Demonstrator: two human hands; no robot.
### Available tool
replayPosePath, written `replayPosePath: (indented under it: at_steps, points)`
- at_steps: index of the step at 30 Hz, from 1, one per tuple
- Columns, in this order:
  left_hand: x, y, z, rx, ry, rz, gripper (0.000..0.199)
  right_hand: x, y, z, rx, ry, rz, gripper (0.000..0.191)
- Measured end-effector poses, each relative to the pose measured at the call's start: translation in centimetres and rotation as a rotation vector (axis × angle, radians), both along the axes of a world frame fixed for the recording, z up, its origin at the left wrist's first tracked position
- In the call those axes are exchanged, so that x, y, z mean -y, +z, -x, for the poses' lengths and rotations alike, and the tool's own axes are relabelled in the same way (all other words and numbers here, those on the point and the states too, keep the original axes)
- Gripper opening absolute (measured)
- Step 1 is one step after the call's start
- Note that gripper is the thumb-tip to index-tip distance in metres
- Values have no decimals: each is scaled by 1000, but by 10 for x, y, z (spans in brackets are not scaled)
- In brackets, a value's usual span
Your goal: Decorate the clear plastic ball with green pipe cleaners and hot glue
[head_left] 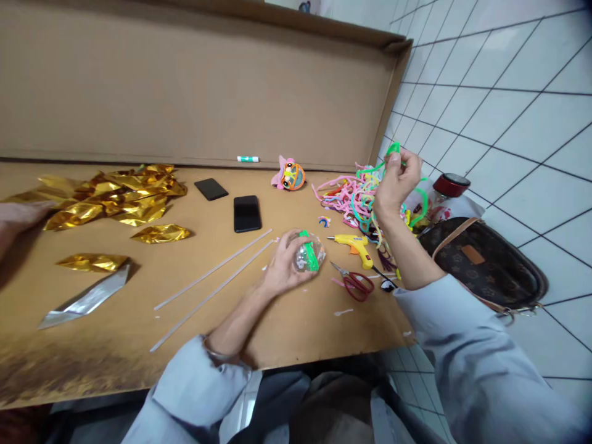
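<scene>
My left hand (283,266) rests on the cardboard table (185,320) and grips a clear plastic ball (309,254) wrapped with a green pipe cleaner. My right hand (394,185) is raised over a pile of coloured pipe cleaners (354,197) and pinches a green pipe cleaner (393,148) at its upper end. A yellow glue gun (354,243) and red-handled scissors (357,285) lie on the table between my two hands.
Two long clear sticks (217,274), two black phones (246,213), gold foil pieces (115,194) and a silver strip (86,300) lie to the left. A pink finished figure (290,174) stands at the back. A brown bag (485,262) sits at right. Another person's hand (18,216) is at far left.
</scene>
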State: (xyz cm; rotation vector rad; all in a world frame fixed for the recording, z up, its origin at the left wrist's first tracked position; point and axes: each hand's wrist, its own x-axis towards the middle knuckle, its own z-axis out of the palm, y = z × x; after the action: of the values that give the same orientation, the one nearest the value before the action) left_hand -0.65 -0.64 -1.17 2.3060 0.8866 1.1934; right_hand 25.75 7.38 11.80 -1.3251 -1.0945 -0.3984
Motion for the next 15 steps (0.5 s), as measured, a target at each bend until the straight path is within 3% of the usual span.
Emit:
replayPosePath:
  at_steps: [5, 11, 15]
  points:
    - [-8, 0, 4, 27, 27, 79, 82, 22, -29, 21, -38, 75, -107, 38]
    - [-9, 1, 7, -12, -10, 95, 97, 57, -65, 27, -156, 230, -58, 26]
    - [-8, 0, 9, -51, 12, 85, 103, 64, -77, 23, -179, 256, -80, 22]
